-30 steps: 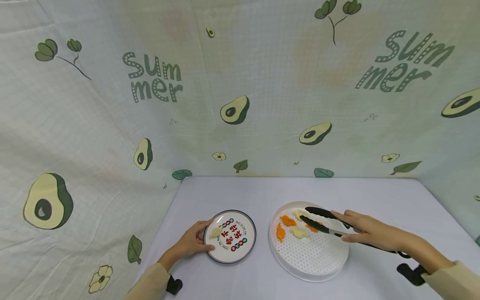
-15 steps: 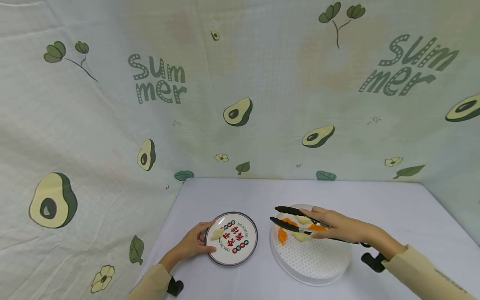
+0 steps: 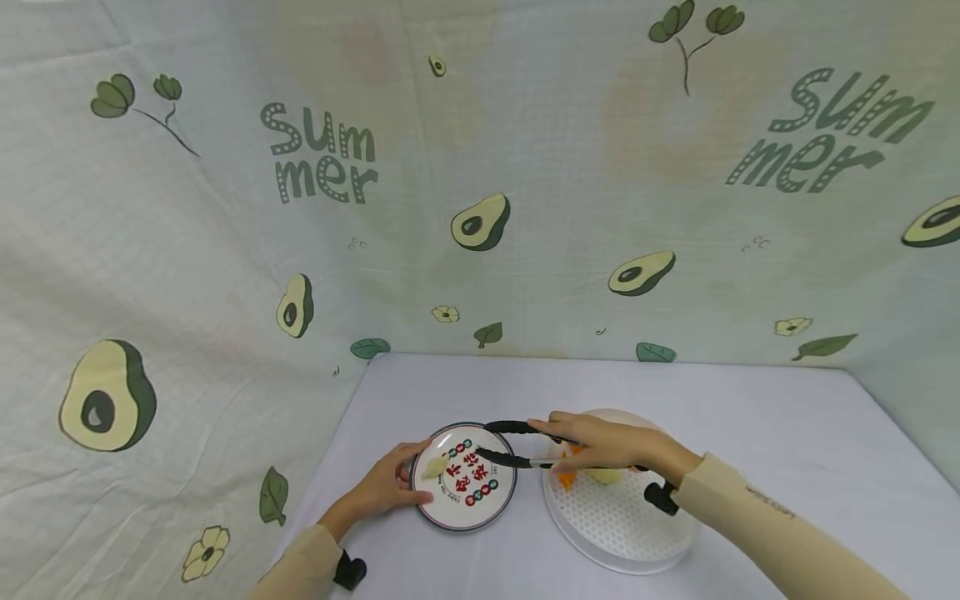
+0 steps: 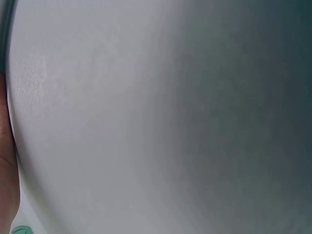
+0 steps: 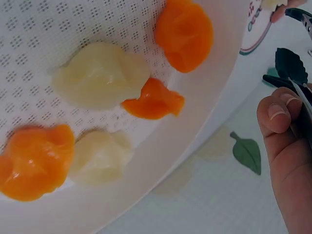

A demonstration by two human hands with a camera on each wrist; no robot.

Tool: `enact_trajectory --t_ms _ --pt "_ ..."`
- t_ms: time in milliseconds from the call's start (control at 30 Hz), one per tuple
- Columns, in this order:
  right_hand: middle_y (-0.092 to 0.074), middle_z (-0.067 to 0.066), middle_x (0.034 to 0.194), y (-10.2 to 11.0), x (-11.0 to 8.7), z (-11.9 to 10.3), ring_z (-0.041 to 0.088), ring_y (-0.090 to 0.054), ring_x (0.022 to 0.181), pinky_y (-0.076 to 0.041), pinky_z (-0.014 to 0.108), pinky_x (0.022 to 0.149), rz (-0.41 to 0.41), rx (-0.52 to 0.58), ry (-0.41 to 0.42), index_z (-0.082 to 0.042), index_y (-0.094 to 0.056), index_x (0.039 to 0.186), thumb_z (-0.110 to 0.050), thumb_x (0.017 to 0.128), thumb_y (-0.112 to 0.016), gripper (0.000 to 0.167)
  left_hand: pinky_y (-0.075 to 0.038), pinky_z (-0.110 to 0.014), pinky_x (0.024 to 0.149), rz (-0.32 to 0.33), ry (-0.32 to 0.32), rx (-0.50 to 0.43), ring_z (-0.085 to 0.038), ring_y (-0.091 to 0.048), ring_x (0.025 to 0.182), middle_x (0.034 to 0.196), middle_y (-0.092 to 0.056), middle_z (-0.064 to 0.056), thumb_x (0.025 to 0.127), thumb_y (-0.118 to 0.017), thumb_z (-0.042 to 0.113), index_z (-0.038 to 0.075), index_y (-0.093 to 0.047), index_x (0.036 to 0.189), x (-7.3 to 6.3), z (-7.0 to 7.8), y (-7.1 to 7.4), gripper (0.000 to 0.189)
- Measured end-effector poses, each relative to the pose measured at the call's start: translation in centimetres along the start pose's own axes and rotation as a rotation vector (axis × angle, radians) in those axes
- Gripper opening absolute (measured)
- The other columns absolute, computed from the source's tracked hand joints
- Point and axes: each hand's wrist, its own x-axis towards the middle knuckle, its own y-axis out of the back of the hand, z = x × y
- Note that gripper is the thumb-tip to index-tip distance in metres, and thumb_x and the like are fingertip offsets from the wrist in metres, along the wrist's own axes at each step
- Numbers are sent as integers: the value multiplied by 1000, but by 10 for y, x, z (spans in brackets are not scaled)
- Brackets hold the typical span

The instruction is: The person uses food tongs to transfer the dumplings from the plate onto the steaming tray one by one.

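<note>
My left hand (image 3: 388,479) grips the left side of a round plate (image 3: 480,504) printed with red characters. One pale dumpling (image 3: 435,467) lies near that hand. My right hand (image 3: 603,442) holds black-tipped tongs (image 3: 510,460), whose parted tips reach over the plate's right half with nothing between them. Under the right forearm stands a white round steamer tray (image 3: 630,564). In the right wrist view it bears several dumplings, orange ones (image 5: 184,36) and pale ones (image 5: 100,75). A blurred pale surface (image 4: 87,117) fills most of the left wrist view.
Both vessels stand on a white table (image 3: 780,433), the tray right of the plate. Behind rises a cloth backdrop (image 3: 555,167) printed with avocados and leaves. A black wrist camera (image 3: 660,498) sits at my right wrist, above the tray.
My right hand has carried the tongs leftward from over the tray's dumplings to over the plate, their tips staying parted. The left hand keeps its grip on the plate.
</note>
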Motion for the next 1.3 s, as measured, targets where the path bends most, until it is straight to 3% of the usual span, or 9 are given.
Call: enact_trajectory --t_ms 200,433,800,1067,1233,1300 --pt "-47 -6 107 -12 30 0 21 -50 94 -42 28 81 -68 40 -14 -3 -39 152 -34 95 -69 72 -43 -22 67 0 -7 1 -15 -43 81 130 -50 -7 73 -90 29 13 -45 151 2 0 0 91" --pt "-52 9 112 -21 54 1 30 -51 99 -41 30 84 -102 25 -2 -2 -37 153 -25 93 -72 73 -45 -22 68 -17 -55 -18 -14 -44 81 130 -50 -8 75 -89 25 10 -43 151 4 1 3 90" --pt "-53 9 105 -36 77 1 12 -42 87 -36 25 79 -148 -7 -8 -3 -39 152 -23 91 -75 73 -45 -22 68 -30 -58 -29 -13 -43 81 127 -49 -8 76 -89 25 11 -43 152 2 -3 1 90" --pt "-56 6 118 -41 85 -1 11 -48 105 -39 31 101 -170 0 -46 -9 -41 153 -27 93 -73 70 -46 -22 68 -37 -63 -54 -13 -43 81 129 -49 -10 76 -89 24 11 -43 152 0 -5 1 90" --pt "-55 3 125 -41 87 -3 9 -47 117 -36 32 106 -182 20 -52 -10 -40 153 -28 93 -72 70 -46 -22 68 -30 -67 -53 -13 -42 81 129 -49 -11 76 -89 23 10 -43 152 -1 -5 2 89" --pt "-55 3 122 -41 87 -4 9 -48 115 -37 32 105 -185 26 -50 -9 -40 153 -27 94 -72 70 -46 -22 67 -28 -72 -50 -12 -42 81 128 -49 -10 77 -88 23 9 -42 152 -1 -5 2 89"
